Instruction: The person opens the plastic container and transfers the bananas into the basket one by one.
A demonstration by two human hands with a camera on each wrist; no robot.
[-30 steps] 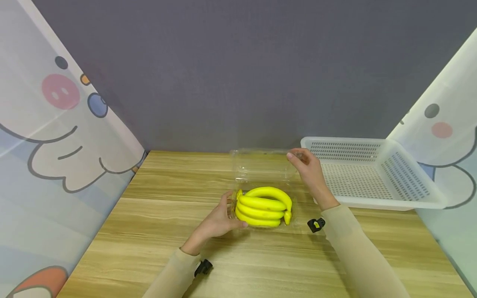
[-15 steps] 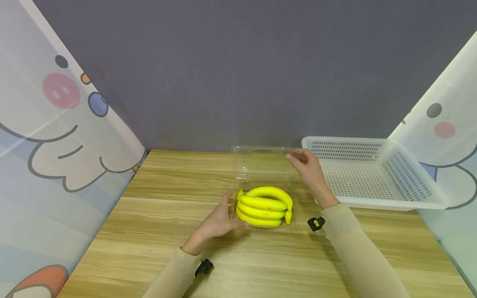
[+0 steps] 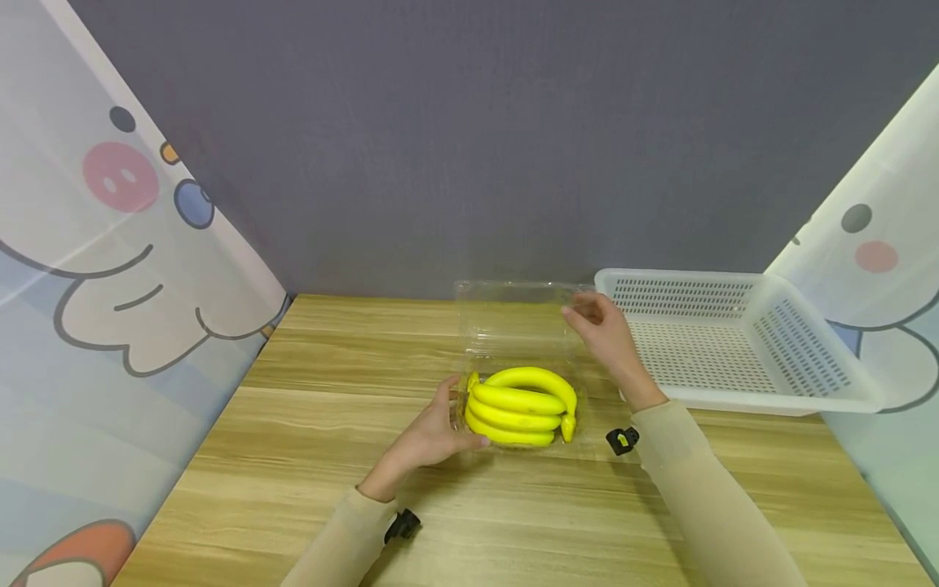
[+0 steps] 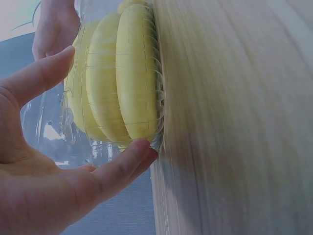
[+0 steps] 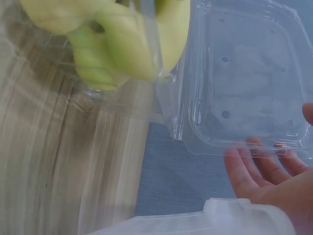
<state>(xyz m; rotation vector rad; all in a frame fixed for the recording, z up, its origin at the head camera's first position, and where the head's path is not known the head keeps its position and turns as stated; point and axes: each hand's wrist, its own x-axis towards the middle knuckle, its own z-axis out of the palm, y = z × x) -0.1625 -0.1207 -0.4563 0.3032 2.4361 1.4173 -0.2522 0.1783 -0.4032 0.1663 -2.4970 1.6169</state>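
A clear plastic clamshell container (image 3: 579,399) stands on the wooden table with its lid (image 3: 513,318) raised at the back. Inside its base lies a bunch of yellow bananas (image 3: 517,399). My left hand (image 3: 433,428) grips the base's left end, thumb at the front and fingers around the side; the left wrist view shows the thumb beside the bananas and fingertips low on the plastic. My right hand (image 3: 605,330) holds the lid's right edge; in the right wrist view, fingertips (image 5: 252,147) reach behind that edge, and the thumb shows only partly.
A white perforated plastic basket (image 3: 807,399) stands to the right, close to my right hand and forearm. A grey wall (image 3: 440,147) rises behind the table (image 3: 315,456), and printed cartoon panels flank both sides.
The lid's far edge has risen a little, tilting more upright. My left hand, the bananas and the base have stayed in place; the right hand has barely shifted.
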